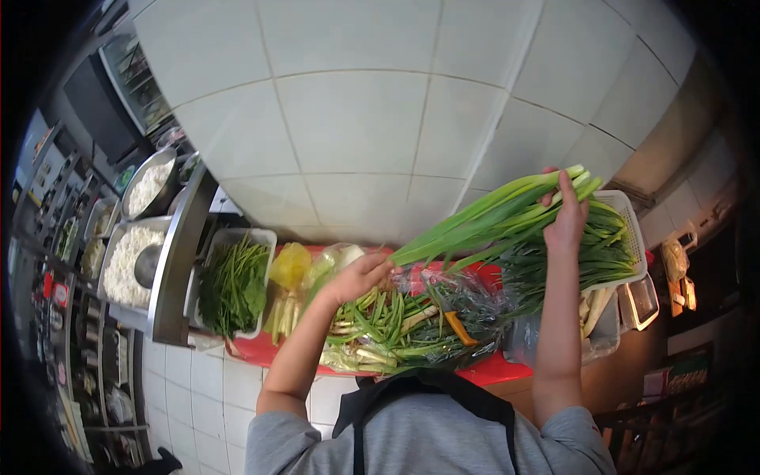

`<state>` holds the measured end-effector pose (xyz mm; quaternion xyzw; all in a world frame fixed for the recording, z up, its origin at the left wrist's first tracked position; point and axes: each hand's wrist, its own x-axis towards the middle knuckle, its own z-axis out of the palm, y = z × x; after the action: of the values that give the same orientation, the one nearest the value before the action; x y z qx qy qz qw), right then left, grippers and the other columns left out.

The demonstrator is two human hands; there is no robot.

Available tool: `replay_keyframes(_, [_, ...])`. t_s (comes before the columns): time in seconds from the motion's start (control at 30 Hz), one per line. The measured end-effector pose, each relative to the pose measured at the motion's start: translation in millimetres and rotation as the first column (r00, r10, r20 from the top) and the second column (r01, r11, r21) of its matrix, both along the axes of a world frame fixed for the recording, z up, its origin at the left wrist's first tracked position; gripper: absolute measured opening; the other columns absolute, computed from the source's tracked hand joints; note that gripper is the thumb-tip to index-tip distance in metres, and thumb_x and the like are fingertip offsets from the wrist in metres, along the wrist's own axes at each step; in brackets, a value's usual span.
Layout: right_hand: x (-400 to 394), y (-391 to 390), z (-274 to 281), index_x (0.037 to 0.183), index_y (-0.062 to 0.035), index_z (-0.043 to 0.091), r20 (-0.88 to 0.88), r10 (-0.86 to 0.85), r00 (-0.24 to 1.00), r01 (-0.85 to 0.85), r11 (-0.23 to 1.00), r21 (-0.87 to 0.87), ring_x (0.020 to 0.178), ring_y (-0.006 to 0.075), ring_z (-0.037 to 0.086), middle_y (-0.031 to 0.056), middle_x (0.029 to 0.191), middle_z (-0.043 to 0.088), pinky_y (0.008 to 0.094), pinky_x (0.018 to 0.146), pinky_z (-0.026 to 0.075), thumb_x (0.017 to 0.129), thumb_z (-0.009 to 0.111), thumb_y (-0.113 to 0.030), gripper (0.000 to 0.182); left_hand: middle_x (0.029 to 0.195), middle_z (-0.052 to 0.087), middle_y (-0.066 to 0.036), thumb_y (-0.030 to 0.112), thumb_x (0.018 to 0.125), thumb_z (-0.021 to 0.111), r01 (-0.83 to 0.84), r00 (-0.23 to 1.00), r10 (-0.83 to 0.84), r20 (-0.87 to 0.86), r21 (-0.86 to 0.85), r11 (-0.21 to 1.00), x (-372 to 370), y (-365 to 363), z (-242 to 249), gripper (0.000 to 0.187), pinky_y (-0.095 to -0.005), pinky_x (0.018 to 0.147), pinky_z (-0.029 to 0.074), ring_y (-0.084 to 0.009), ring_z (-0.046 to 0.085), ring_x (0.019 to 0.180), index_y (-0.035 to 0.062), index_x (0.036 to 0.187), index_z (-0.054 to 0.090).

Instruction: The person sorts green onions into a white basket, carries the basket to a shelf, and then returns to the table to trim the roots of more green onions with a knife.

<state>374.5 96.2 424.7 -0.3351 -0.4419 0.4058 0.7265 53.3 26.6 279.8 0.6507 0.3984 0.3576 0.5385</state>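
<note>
A bunch of long green onions [475,222] stretches between my hands above the red table. Near its pale stem ends, my right hand [566,214] is wrapped round the bunch. At the leaf tips, my left hand [360,277] has its fingers closed, partly hidden from this angle. Beneath the bunch lies a pile of green onion trimmings [380,321] on plastic. A knife with an orange handle [459,328] rests on that pile; its blade is hard to make out. Behind my right forearm, a white basket [633,233] holds more green onions.
A white tub of leafy greens [233,289] stands left, beside a yellow plastic bag [290,265]. Further left, a steel counter [182,245] carries a pan of white food [131,261] and a bowl. A clear bin [606,332] sits at right. The tiled wall [348,119] rises behind the table.
</note>
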Motion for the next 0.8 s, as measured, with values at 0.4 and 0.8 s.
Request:
replay_keyframes(0.4, [-130.1, -97.1, -58.8, 0.098, -0.0039, 0.050, 0.616, 0.063, 0.786, -0.461, 0.724, 0.514, 0.091, 0.0288, 0.058, 0.0090, 0.095, 0.058, 0.0405, 0.075, 0.044, 0.068, 0.070, -0.009, 0.036, 0.079, 0.055, -0.017, 0.016, 0.086, 0.049, -0.480, 0.867, 0.498, 0.017, -0.240, 0.844, 34.3, 9.5, -94.4, 0.020, -0.0377, 0.066, 0.041, -0.0252, 0.051, 0.073, 0.0009, 0.097, 0.057])
replay_keyframes(0.8, [-22.0, -56.9, -31.7, 0.091, -0.0060, 0.051, 0.279, -0.126, 0.952, 0.016, 0.931, 0.365, 0.073, 0.0166, 0.059, 0.0062, 0.082, 0.058, 0.0305, 0.062, 0.049, 0.086, 0.056, -0.008, 0.008, 0.089, 0.057, -0.019, 0.010, 0.081, 0.052, -0.542, 0.831, 0.416, -0.368, -0.368, 0.756, 4.6, -41.6, -203.7, 0.025, -0.0387, 0.072, 0.043, -0.0303, 0.054, 0.084, 0.0018, 0.105, 0.055])
